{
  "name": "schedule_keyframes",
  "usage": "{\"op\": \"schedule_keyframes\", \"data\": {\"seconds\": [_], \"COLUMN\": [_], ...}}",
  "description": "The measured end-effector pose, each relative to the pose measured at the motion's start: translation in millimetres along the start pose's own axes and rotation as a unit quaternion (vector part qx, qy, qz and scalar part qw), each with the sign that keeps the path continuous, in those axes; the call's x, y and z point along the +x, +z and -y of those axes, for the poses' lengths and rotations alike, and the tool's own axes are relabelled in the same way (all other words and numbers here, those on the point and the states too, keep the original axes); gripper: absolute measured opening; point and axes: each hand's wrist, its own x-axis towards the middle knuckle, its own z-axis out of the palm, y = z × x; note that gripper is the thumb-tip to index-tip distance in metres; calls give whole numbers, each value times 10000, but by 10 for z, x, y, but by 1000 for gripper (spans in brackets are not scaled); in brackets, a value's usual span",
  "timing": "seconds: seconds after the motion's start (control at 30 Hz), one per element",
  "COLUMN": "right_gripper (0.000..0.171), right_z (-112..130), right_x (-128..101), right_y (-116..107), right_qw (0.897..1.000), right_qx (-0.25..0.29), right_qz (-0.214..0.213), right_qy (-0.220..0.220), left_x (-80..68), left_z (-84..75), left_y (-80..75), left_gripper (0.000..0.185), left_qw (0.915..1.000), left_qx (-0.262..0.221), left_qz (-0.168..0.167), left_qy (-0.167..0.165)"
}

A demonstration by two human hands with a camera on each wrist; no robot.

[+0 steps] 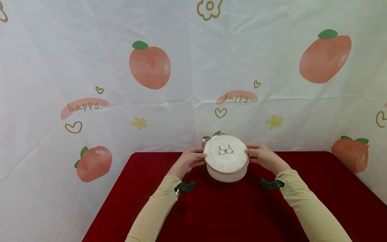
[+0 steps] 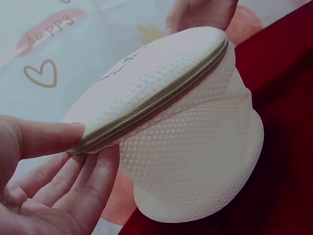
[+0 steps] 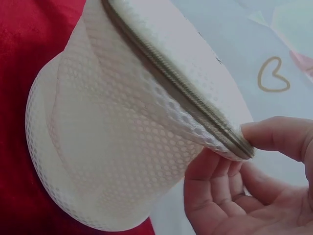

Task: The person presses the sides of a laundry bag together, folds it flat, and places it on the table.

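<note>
A round white mesh bag [image 1: 226, 158] with a tan zipper [image 2: 156, 103] round its lid stands on the red table [image 1: 211, 215], near the far edge. A small bra drawing is printed on top. My left hand [image 1: 190, 159] pinches the lid's left rim, thumb on top and fingers beneath, which the left wrist view shows close up at the hand [image 2: 93, 147] and bag [image 2: 186, 137]. My right hand [image 1: 262, 156] pinches the right rim the same way, as seen in the right wrist view of the hand [image 3: 230, 152] and bag [image 3: 112, 137]. The lid is tilted up off the body.
A white backdrop [image 1: 151, 111] printed with peaches, hearts and "happy" hangs right behind the table and wraps both sides. Black wrist mounts [image 1: 185, 186] [image 1: 272, 184] sit on my beige sleeves. Red tabletop stretches toward me in front of the bag.
</note>
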Motion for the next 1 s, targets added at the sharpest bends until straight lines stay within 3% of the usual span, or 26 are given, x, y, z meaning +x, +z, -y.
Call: {"op": "schedule_keyframes", "data": {"seconds": [0.3,0.5,0.7,1.0], "right_gripper": [48,37,47,44], "right_z": [-75,-130,-171,-256], "right_x": [-10,0,14,25], "right_y": [-50,-78,-94,-133], "right_qw": [9992,9992,9992,9991], "right_qx": [164,310,372,370], "right_qz": [359,260,163,85], "right_qy": [-17,-3,51,190], "left_x": [-11,16,37,74], "left_z": [11,20,39,93], "left_y": [5,9,25,82], "left_gripper": [38,39,40,35], "left_qw": [10000,9997,9995,9988], "left_qx": [-24,-71,-55,8], "left_qz": [-64,-221,-278,-426], "left_qy": [-11,-114,-164,-249]}}
